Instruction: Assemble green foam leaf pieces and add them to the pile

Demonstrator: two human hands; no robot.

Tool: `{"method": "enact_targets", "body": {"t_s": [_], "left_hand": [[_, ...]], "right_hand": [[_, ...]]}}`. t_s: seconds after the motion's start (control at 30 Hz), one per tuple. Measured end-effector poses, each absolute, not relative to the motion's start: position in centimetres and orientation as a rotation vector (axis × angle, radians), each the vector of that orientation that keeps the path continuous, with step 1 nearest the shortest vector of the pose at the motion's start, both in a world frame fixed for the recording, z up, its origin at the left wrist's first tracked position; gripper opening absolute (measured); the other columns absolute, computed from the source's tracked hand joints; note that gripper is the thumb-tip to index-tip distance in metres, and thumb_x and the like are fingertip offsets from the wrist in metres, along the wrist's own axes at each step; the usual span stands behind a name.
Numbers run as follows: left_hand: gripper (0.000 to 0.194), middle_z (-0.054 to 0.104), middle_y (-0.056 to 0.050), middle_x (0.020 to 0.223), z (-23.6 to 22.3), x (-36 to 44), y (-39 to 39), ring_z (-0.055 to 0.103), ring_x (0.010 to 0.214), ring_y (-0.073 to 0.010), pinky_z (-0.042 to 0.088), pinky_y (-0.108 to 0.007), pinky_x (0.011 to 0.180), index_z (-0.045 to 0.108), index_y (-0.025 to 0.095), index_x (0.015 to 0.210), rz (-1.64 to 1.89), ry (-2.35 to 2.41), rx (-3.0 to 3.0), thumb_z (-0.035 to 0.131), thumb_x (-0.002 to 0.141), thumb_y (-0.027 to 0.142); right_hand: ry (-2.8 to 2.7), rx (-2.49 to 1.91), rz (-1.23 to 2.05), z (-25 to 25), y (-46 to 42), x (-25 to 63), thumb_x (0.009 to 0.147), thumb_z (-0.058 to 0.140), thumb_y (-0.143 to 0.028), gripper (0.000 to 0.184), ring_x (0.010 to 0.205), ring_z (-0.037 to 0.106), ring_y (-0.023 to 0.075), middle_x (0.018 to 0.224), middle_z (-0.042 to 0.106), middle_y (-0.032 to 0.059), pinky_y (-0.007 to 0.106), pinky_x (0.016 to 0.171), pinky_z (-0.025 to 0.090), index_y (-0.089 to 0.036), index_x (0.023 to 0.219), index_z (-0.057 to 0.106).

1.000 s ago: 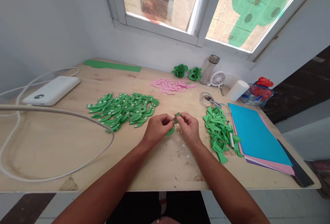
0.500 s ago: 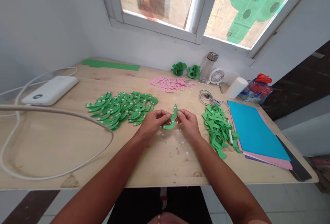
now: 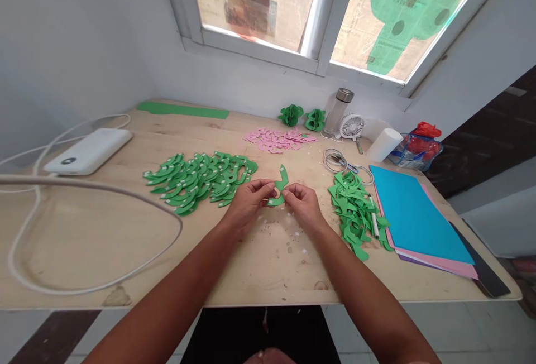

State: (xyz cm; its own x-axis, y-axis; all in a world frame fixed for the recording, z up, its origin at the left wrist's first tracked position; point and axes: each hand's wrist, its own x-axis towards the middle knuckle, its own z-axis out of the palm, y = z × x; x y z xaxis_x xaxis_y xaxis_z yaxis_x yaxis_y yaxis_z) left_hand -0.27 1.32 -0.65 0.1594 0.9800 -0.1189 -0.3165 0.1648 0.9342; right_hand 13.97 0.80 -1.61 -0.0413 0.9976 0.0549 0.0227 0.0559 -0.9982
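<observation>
A curved green paper or foam cutout (image 3: 284,176) with small white squares on it is held above the middle of the table. My left hand (image 3: 250,201) pinches its left side between thumb and fingers. From the other side, my right hand (image 3: 305,203) has its thumb and fingertips closed on the cutout's right edge, covering part of it. Left of my hands lies a pile of similar green cutouts (image 3: 196,180) with white squares. Green scraps (image 3: 354,210) are heaped to the right, with a white pen (image 3: 374,220) among them.
Behind lie pink cutouts (image 3: 276,139) and two green folded shapes (image 3: 290,114). A bottle (image 3: 337,110), small fan (image 3: 352,126), scissors (image 3: 337,158) and white roll (image 3: 385,144) stand or lie at right, near coloured sheets (image 3: 419,213). A white power bank (image 3: 89,152) and looping cable (image 3: 138,266) occupy the left.
The cutout has turned slightly in my fingers, and my right thumb and fingertips have moved lower along its right edge. The view has shifted a little.
</observation>
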Motion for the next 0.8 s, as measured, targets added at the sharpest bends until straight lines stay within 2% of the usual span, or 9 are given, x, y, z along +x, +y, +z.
{"method": "enact_targets", "body": {"t_s": [0.13,0.23,0.5,0.8], "left_hand": [[0.031,0.063,-0.004,0.071,-0.24,-0.55,1.2,0.058,0.059,-0.0133,0.049,-0.026,0.055,0.066,0.014,0.082,1.022,0.966,1.042,0.072,0.062,0.037],[0.034,0.064,-0.004,0.067,-0.2,-0.58,1.18,0.059,0.058,-0.0149,0.05,-0.027,0.055,0.067,0.015,0.086,0.977,0.976,1.167,0.073,0.06,0.035],[0.035,0.067,-0.005,0.065,-0.53,-0.72,1.28,0.063,0.062,-0.0169,0.051,-0.03,0.063,0.067,0.014,0.084,0.969,0.928,1.124,0.076,0.056,0.034],[0.035,0.069,-0.005,0.067,-0.11,-1.13,1.21,0.064,0.062,-0.0176,0.053,-0.032,0.063,0.068,0.014,0.082,0.95,0.916,1.088,0.077,0.056,0.035]], "right_hand": [[-1.25,-1.188,1.1,-1.6,1.08,14.37,0.068,0.06,-0.035,0.02,0.046,0.044,0.0089,0.05,0.051,-0.0044,0.021,0.046,0.032,-0.016,0.063,0.056],[-1.25,-1.221,1.032,-1.62,1.17,14.52,0.068,0.059,-0.036,0.021,0.046,0.044,0.0091,0.051,0.051,-0.0044,0.021,0.046,0.033,-0.016,0.063,0.057],[-1.284,-1.209,0.968,-1.6,1.13,14.52,0.069,0.058,-0.037,0.022,0.047,0.042,0.009,0.053,0.05,-0.0041,0.022,0.047,0.033,-0.016,0.064,0.057],[-1.315,-1.185,0.967,-1.25,0.92,14.47,0.07,0.059,-0.039,0.023,0.048,0.045,0.0095,0.054,0.052,-0.0035,0.022,0.048,0.035,-0.016,0.066,0.059]]}}
